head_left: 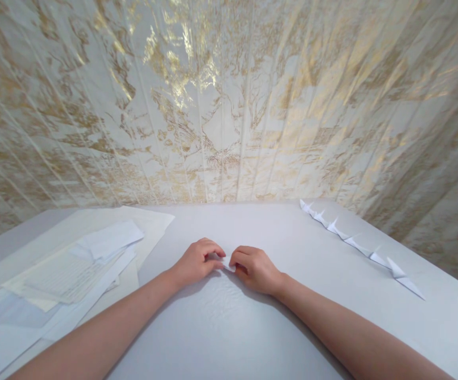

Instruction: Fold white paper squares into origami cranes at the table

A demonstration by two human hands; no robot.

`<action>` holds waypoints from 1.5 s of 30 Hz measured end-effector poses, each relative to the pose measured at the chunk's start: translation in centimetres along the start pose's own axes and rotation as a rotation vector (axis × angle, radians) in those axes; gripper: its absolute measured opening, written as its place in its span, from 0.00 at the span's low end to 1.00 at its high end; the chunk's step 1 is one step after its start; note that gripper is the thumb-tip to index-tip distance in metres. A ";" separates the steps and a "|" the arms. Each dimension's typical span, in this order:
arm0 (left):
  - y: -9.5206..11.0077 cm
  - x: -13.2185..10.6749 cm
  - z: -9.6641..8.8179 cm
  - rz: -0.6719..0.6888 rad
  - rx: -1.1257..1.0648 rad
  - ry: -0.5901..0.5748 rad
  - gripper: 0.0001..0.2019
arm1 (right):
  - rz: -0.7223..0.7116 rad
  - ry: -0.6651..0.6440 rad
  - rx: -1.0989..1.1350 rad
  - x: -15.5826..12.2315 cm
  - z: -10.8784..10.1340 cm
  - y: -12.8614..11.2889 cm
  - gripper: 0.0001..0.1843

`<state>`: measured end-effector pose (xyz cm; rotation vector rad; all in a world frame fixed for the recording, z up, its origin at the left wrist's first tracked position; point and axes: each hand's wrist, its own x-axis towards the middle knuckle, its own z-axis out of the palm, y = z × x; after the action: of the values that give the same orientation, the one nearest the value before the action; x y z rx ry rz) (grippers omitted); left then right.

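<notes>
My left hand (198, 260) and my right hand (254, 268) rest side by side on the white table (229, 327), fingers curled. Between their fingertips they pinch a small piece of white paper (226, 266), mostly hidden by the fingers. Both hands press down against the tabletop near its middle.
A loose pile of white and lined paper sheets (74, 264) lies at the left. A row of several small folded white paper pieces (355, 244) runs diagonally along the right side. A wall with gold-patterned panels (229, 105) rises right behind the table.
</notes>
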<state>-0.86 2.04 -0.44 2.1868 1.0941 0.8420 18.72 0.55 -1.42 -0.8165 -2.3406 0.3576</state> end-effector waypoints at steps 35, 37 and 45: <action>0.3 0.7 -0.4 -0.126 0.278 -0.166 0.11 | 0.254 -0.076 -0.121 1.4 1.6 0.4 0.08; 0.8 0.7 -0.5 -0.175 0.298 -0.196 0.11 | 0.263 -0.086 -0.147 1.4 1.6 0.1 0.07; 2.0 0.5 0.4 -0.258 0.426 -0.157 0.09 | 0.286 -0.102 0.020 1.4 0.9 0.4 0.07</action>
<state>0.64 1.36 0.82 2.3233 1.5425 0.3381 17.50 1.74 -1.59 -1.1511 -2.3100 0.5540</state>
